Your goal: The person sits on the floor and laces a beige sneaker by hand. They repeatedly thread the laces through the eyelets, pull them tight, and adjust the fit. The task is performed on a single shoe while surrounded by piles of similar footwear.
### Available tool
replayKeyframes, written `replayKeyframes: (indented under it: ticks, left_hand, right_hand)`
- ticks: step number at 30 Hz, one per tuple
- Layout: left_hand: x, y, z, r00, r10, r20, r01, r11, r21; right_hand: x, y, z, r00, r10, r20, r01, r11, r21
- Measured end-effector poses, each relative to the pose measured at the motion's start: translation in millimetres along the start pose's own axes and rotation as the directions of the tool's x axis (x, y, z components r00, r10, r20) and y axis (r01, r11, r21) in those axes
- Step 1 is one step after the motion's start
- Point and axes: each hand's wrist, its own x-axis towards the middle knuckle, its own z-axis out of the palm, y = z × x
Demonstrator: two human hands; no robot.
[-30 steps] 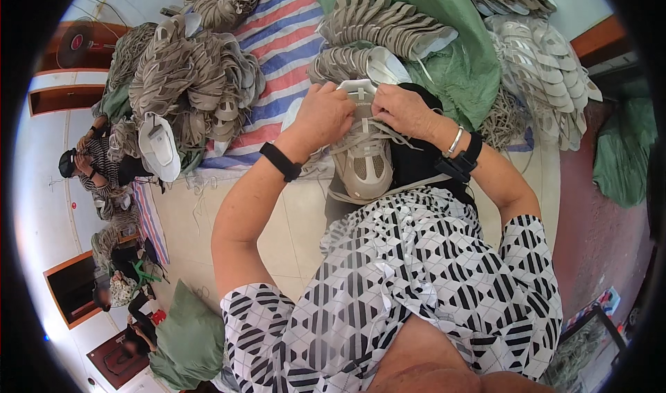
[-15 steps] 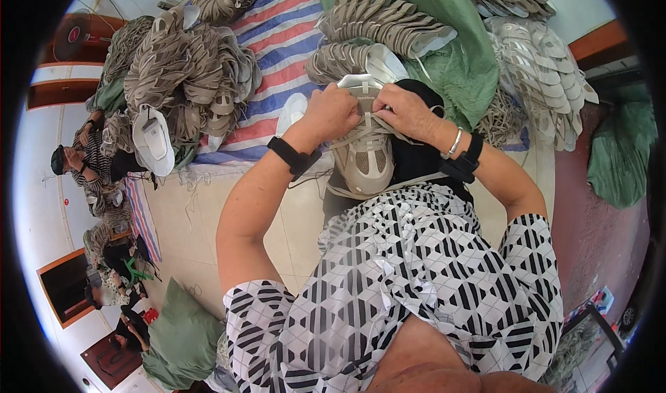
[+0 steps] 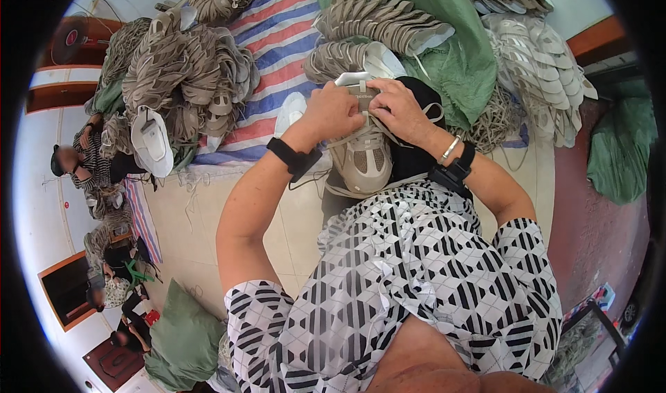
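Observation:
A beige and grey shoe upper (image 3: 363,167) lies in my lap, its toe toward me and its tongue (image 3: 363,100) pointing away. My left hand (image 3: 333,113) is closed on the left edge of its lacing, thumb beside the tongue. My right hand (image 3: 400,111) is bent over the right eyelet edge, index finger reaching up along the tongue, thumb and fingers closed on a lace. A pale shoelace (image 3: 435,107) loops out past the right hand, and other strands cross the upper below my hands. The fingertips partly cover the eyelets.
Rows of stacked uppers (image 3: 378,17) lie ahead on a striped sheet (image 3: 277,29) and a green sack (image 3: 466,74). More piles of uppers stand at left (image 3: 180,63) and right (image 3: 538,67). Several people sit working along the left wall. Another green sack (image 3: 184,337) lies lower left.
My right hand has shifted slightly up and left along the tongue, its index finger now stretched toward the top. My left hand stays nearly in place on the upper.

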Motion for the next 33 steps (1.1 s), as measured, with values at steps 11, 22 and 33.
replayKeyframes:
  ticks: [11, 22, 33]
  left_hand:
    - [-23, 16, -14, 0.903, 0.07, -0.425, -0.063, 0.998, 0.032]
    - [-40, 18, 12, 0.916, -0.112, 0.385, 0.384, -0.036, -0.923]
    - [-68, -36, -14, 0.852, -0.505, -0.136, -0.324, -0.306, -0.895]
  right_hand:
    - [4, -9, -48, 0.929, 0.37, 0.006, -0.358, 0.895, 0.265]
    - [-21, -13, -32, 0.945, 0.256, 0.203, -0.269, 0.962, 0.042]
    - [-13, -10, -17, 0.958, 0.249, 0.142, -0.267, 0.957, 0.118]
